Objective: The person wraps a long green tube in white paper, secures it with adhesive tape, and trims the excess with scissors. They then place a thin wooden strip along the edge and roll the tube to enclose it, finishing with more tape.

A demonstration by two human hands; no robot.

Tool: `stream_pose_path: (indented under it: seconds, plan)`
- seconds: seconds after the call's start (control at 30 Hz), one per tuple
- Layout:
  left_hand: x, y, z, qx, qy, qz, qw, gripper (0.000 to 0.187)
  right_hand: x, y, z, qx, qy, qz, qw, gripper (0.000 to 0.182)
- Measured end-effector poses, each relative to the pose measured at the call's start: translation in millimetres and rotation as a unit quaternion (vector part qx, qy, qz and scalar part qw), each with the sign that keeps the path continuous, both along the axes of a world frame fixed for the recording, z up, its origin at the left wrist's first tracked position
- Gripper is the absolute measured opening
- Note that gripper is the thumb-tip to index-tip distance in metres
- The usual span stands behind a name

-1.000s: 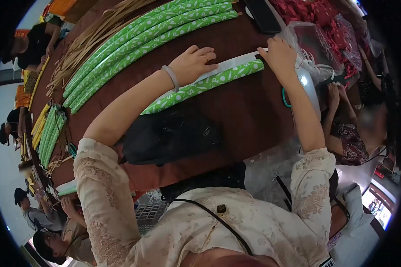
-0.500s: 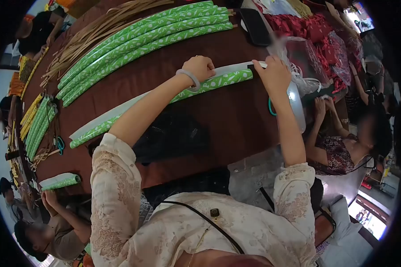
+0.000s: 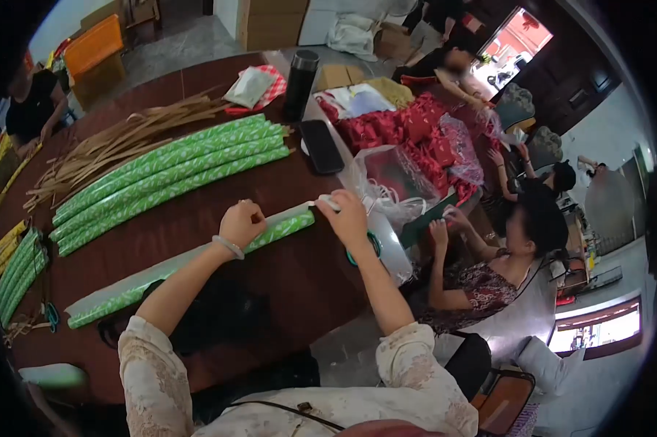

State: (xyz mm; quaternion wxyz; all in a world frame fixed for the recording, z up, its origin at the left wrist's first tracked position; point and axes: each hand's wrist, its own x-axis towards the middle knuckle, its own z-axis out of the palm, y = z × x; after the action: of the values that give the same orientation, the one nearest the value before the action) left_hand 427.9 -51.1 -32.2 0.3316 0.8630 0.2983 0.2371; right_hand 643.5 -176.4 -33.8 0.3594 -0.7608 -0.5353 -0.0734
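A long green-and-white patterned roll (image 3: 281, 227) with a pale sheet edge lies across the brown table (image 3: 299, 291). My left hand (image 3: 242, 224), with a pale bracelet on the wrist, rests on the sheet near the roll's right part, its fingers curled in; what they hold, if anything, is hidden. At the roll's right end, my right hand (image 3: 343, 215) has thumb and fingers closed on something white. Several finished-looking green rolls (image 3: 175, 171) lie side by side beyond my hands, next to flat brown strips (image 3: 124, 138).
A black phone (image 3: 321, 147) and a dark bottle (image 3: 301, 84) stand or lie past the rolls. Red fabric pieces (image 3: 408, 131) and clear plastic (image 3: 394, 182) are at the right. Teal scissors (image 3: 52, 317) lie at the left. A co-worker (image 3: 489, 284) sits at the right.
The view has turned toward the right and up, showing more of the room. My hands remain near the roll's right end; my right hand's thumb has come nearer its fingers.
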Motion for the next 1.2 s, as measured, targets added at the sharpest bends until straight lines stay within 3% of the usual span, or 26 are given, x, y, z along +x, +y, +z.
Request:
stream_pose_path:
  seconds: [0.2,0.5,0.6,0.77,0.83,0.9,0.93,0.97,1.0,1.13,1.2]
  plan:
    - [-9,0,0,-0.002,-0.023,-0.009,1.000,0.013,-5,-2,-4,0.020,0.038,-0.026,0.999,0.034]
    - [-4,-12,13,0.097,-0.041,-0.077,0.991,0.019,-9,-15,8,0.097,-0.057,-0.050,0.992,0.034]
    - [-3,-5,5,0.102,-0.029,-0.056,0.993,0.021,1,-11,4,0.065,-0.074,-0.030,0.995,0.036]
    - [-7,14,-16,0.064,0.052,0.021,0.996,0.027,13,0,2,-0.040,0.109,0.077,0.990,0.039]
    - [-6,14,-15,0.101,0.044,0.036,0.993,0.026,15,3,5,-0.041,0.064,0.111,0.991,0.039]
    - [-3,9,-7,0.035,0.050,0.031,0.998,0.028,19,12,-1,-0.048,0.081,0.145,0.985,0.038]
    - [2,7,-3,0.070,0.037,0.000,0.997,0.035,21,15,-5,-0.047,0.069,0.152,0.985,0.035]
    - [9,-1,7,0.056,0.024,-0.002,0.998,0.038,18,14,8,-0.081,0.141,0.178,0.970,0.033]
    - [18,-3,14,0.023,-0.009,-0.029,0.999,0.040,25,21,3,-0.117,0.138,0.186,0.966,0.033]
    - [63,3,11,0.114,-0.044,-0.101,0.987,0.032,30,32,3,-0.112,0.158,0.198,0.961,0.040]
    - [85,5,6,0.129,-0.052,-0.116,0.983,0.031,35,38,8,-0.179,0.142,0.234,0.945,0.042]
